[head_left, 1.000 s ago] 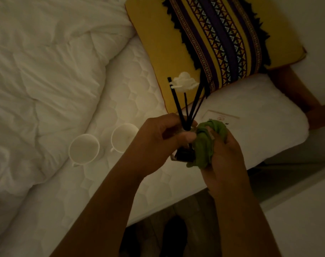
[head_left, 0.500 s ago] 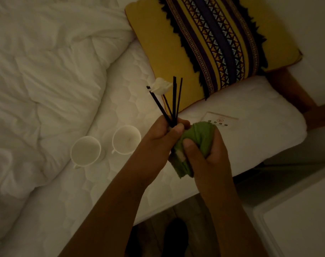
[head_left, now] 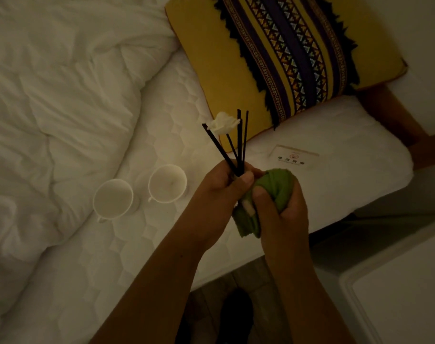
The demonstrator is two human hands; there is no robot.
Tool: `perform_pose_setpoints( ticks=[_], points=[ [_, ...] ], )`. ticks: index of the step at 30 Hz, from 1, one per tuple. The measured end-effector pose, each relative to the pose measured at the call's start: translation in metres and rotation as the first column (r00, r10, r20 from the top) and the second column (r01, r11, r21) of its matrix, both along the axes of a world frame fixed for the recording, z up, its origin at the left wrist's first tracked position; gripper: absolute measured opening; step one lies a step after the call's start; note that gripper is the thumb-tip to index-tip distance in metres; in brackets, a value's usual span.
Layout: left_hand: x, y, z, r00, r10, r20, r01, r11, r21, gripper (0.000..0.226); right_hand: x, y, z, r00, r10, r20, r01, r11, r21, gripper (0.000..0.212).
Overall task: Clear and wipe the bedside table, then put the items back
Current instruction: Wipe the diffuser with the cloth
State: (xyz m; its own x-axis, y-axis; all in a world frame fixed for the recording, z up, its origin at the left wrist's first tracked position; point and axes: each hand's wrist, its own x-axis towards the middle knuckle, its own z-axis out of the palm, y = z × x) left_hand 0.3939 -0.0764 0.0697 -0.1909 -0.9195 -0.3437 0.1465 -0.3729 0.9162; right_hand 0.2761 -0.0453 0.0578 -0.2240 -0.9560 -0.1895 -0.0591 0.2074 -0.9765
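Item in hand: reed diffuser [head_left: 239, 155], held in the air at frame centre over the near edge of the bed [head_left: 166, 100]. Left hand [head_left: 218, 192] grip is clamped round the dark reeds where they bunch at the neck. The reeds fan up toward 12 o'clock, with a white flower [head_left: 222, 124] among the tips. Right hand [head_left: 283, 209] grip is clamped on the green cloth [head_left: 273, 182], which is wrapped round the bottle body. Bottle is almost wholly hidden; a pale bit shows under the thumb, can't tell what it is. Judged step: wiping this item before it goes back.

Two white cups [head_left: 113, 198] stand upright on the mattress at 9 o'clock of the hands, just beside each other and near the duvet [head_left: 62, 95]. Card [head_left: 294, 157] lies flat at 1 o'clock, just below the yellow patterned cushion [head_left: 206, 58]. Only a corner of the white worktop [head_left: 397, 301] shows, at 4 o'clock.

Risks, as judged:
- Reeds likely sit loose in the neck. If the cloth hand lets go, the bottle could slide off them and drop to the floor at 6 o'clock.
- Tilting while rubbing could spill any liquid onto the bedding; the level is not visible.
- Cloth could snag a reed and flick it out.
- Cups stand on a soft surface, so leaning on the bed may tip them.
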Motion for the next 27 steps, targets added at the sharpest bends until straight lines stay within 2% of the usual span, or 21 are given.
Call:
perform_pose_setpoints(
  ticks=[2, 5, 8, 11, 14, 18, 24, 27],
  points=[
    [0.001, 0.000, -0.001, 0.998, -0.064, -0.013, 0.064, 0.998, -0.021, 0.028, -0.005, -0.002, -0.006, 0.983, -0.070, 0.169, 0.055, 0.994, 0.090, 0.019],
    [0.004, -0.001, -0.004, 0.986, -0.160, -0.043, 0.158, 0.986, -0.044, 0.028, -0.011, -0.007, -0.017, 0.889, -0.240, 0.390, 0.147, 0.956, 0.252, 0.019],
    [0.004, -0.003, -0.008, 0.981, -0.189, -0.039, 0.187, 0.981, -0.057, 0.032, -0.016, -0.015, -0.031, 0.820, -0.331, 0.467, 0.170, 0.920, 0.353, 0.026],
    [0.002, -0.009, -0.013, 0.990, -0.138, 0.024, 0.139, 0.988, -0.064, 0.026, -0.020, -0.015, -0.041, 0.819, -0.325, 0.472, 0.158, 0.920, 0.358, 0.024],
    [0.005, -0.020, -0.021, 0.990, -0.030, 0.140, 0.045, 0.993, -0.108, 0.015, -0.024, -0.007, -0.053, 0.874, -0.255, 0.414, 0.126, 0.941, 0.314, 0.009],
    [0.004, -0.040, -0.043, 0.948, 0.059, 0.314, -0.019, 0.992, -0.128, 0.024, -0.030, 0.001, -0.069, 0.964, -0.186, 0.190, 0.124, 0.947, 0.297, 0.006],
    [-0.007, -0.049, -0.091, 0.885, 0.167, 0.435, -0.102, 0.980, -0.169, 0.023, -0.039, -0.002, -0.074, 0.995, -0.096, 0.024, 0.090, 0.974, 0.207, 0.009],
    [-0.010, -0.049, -0.116, 0.852, 0.190, 0.488, -0.172, 0.982, -0.082, 0.020, -0.046, -0.006, -0.076, 0.998, -0.063, -0.002, 0.062, 0.979, 0.194, 0.007]
  ],
)
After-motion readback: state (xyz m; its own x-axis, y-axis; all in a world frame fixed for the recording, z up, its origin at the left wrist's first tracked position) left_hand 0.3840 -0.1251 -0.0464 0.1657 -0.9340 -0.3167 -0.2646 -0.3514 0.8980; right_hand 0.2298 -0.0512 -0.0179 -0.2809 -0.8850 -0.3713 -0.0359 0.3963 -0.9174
